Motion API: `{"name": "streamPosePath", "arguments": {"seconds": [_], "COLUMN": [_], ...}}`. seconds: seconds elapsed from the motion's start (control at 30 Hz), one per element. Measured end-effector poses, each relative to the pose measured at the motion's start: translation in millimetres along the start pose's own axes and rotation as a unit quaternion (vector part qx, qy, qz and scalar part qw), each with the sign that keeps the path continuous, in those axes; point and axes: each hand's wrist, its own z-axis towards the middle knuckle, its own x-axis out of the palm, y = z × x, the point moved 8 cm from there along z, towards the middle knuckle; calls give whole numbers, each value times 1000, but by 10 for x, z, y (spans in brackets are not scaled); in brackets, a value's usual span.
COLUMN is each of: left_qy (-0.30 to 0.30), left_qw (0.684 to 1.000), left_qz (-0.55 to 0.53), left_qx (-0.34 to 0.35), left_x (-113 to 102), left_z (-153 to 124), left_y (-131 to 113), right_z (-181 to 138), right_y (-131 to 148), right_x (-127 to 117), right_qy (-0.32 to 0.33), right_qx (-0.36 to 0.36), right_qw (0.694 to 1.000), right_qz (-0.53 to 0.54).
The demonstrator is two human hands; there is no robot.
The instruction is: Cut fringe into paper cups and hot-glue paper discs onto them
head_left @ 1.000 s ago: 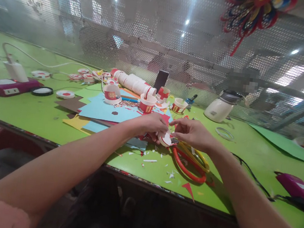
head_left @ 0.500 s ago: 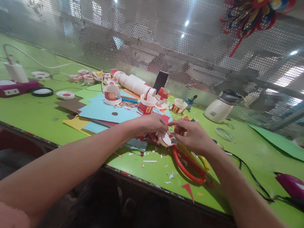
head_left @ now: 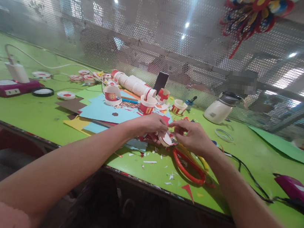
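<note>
My left hand (head_left: 153, 126) and my right hand (head_left: 191, 136) meet over the middle of the green table (head_left: 29, 112). Both are closed around a small white and red paper cup piece (head_left: 165, 140), the left gripping it from the left, the right pinching its edge from the right. Just below them lie red and yellow hoops (head_left: 189, 167) and several paper scraps (head_left: 150, 161). Sheets of coloured paper (head_left: 104, 111) lie to the left of my hands.
Red and white paper cups (head_left: 147, 104), a lying stack of cups (head_left: 133, 83), a phone (head_left: 161, 81) and a white appliance (head_left: 220, 108) stand behind. Purple devices sit far left (head_left: 10, 86) and far right (head_left: 298, 191). A black cable (head_left: 247, 175) crosses the right side. Perforated mesh closes the back.
My right hand has drawn slightly closer to the left hand on the cup piece. Otherwise little has moved.
</note>
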Motion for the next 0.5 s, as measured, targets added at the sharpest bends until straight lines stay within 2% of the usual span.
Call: {"name": "streamPosePath", "arguments": {"seconds": [0.17, 0.5], "left_qy": [6, 2], "left_qw": [1000, 1000], "left_qz": [-10, 7], "left_qx": [12, -12], "left_x": [-1, 13], "left_z": [12, -52], "left_y": [2, -39], "right_z": [0, -12], "right_y": [43, 67], "right_x": [-5, 22], "right_qy": [2, 15], "right_qx": [-17, -38], "right_qw": [1000, 998], "right_qz": [-15, -38]}}
